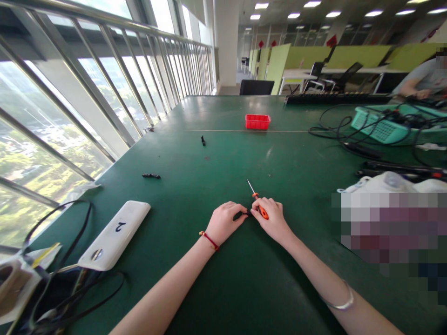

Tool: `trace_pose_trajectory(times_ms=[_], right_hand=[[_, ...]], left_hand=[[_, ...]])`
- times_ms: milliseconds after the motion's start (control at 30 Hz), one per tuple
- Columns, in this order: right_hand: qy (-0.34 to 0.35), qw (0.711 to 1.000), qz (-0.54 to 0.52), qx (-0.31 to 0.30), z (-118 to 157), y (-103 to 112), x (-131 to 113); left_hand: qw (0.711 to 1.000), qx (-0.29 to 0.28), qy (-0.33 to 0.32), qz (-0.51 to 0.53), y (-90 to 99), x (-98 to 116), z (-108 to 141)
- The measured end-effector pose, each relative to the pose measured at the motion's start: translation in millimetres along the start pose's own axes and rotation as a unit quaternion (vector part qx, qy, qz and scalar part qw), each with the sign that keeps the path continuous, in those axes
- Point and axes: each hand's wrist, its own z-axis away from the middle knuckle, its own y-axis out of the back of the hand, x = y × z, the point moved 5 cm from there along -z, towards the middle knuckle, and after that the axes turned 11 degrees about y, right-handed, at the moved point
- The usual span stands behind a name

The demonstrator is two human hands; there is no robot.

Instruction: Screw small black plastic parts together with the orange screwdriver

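My left hand (226,220), with a red cord at the wrist, pinches a small black piece (240,215) whose kind I cannot make out. Close beside it, my right hand (271,217) is closed around an orange-handled screwdriver (260,210). The screwdriver's thin metal shaft points away from me and a little left. The right fingertips meet the far end of the black piece, between the two hands. Two more small black parts lie on the green table (195,279): one black part (151,176) to the left, another black part (203,141) farther back.
A red tray (257,122) stands toward the back. At left lie a white power bank (117,235) marked 2 and black cables (84,284). On the right are a teal basket (379,125) with cables and a white bundle (387,186). Someone sits at far right.
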Motion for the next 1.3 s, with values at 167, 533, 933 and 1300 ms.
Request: trace_pose_trajectory(times_ms=[167, 533, 933, 1300], right_hand=[[0.015, 1.0, 0.014, -0.007, 1.1, 0.2, -0.2], [0.037, 0.999, -0.004, -0.007, 3.2, 3.5, -2.2], [0.051, 0.999, -0.017, -0.001, 6.2, 7.3, -6.5], [0.02, 0.999, -0.048, -0.002, 3.2, 4.7, 2.0]], left_hand=[[1.0, 0.013, -0.027, 0.004, 2.1, 3.5, 1.2], [1.0, -0.004, 0.003, -0.028, 0.5, -0.2, 1.0], [1.0, -0.011, 0.008, -0.025, -0.3, -0.9, 0.7], [1.0, -0.01, 0.005, -0.023, 1.7, 1.3, 1.3]])
